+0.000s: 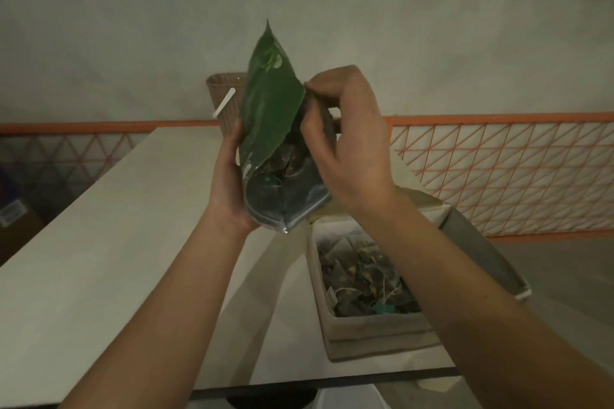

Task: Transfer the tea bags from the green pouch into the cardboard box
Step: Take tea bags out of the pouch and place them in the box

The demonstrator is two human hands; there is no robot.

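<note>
Table (99, 242) carries the open cardboard box (375, 325), already part-filled with tea bags (362, 276). Above it the green pouch (272, 129) is tipped mouth-down: the left hand (229, 183) clasps its lower side, the right hand (345, 143) pinches its upper edge. That mouth sits just left of the box's far corner, so bags might spill onto the table.

green pouch (270, 109) upended, cardboard box (375, 330) holding tea bags (362, 279)
</note>
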